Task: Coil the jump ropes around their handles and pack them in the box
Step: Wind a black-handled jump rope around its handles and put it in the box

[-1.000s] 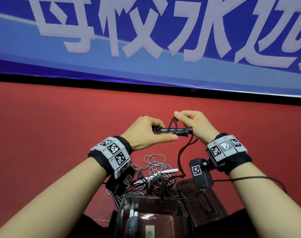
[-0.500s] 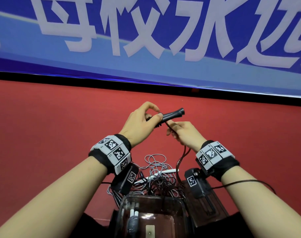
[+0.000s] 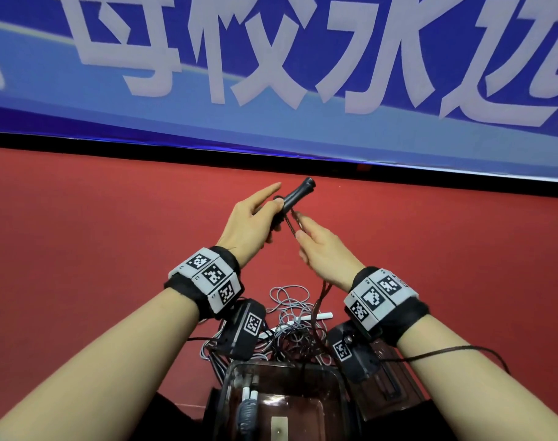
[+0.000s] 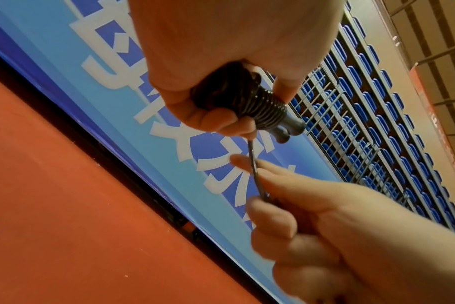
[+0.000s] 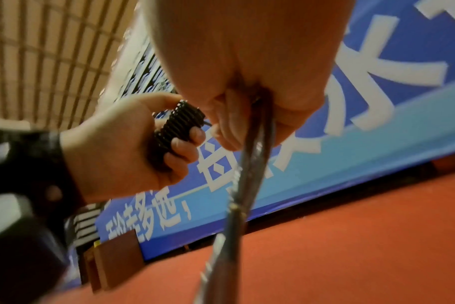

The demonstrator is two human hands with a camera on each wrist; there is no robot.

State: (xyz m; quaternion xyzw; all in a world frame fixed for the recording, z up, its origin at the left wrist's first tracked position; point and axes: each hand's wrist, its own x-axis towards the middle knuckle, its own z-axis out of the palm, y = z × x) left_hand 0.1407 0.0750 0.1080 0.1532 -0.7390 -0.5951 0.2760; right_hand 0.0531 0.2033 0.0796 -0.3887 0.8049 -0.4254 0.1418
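Black handles (image 3: 295, 197) held together in left hand (image 3: 250, 222), grip clenched round them, index finger extended, handle ends tilted up and away. Rope (image 4: 269, 110) seen wound in tight turns round handles. Free rope stretch (image 3: 289, 222) pinched by right hand (image 3: 322, 248), grip closed on it just below handles. Remaining rope trailed down to tangled ropes (image 3: 292, 316) on red floor (image 3: 80, 249). Box (image 3: 282, 399) placed below, between forearms, white handles (image 3: 249, 393) inside.
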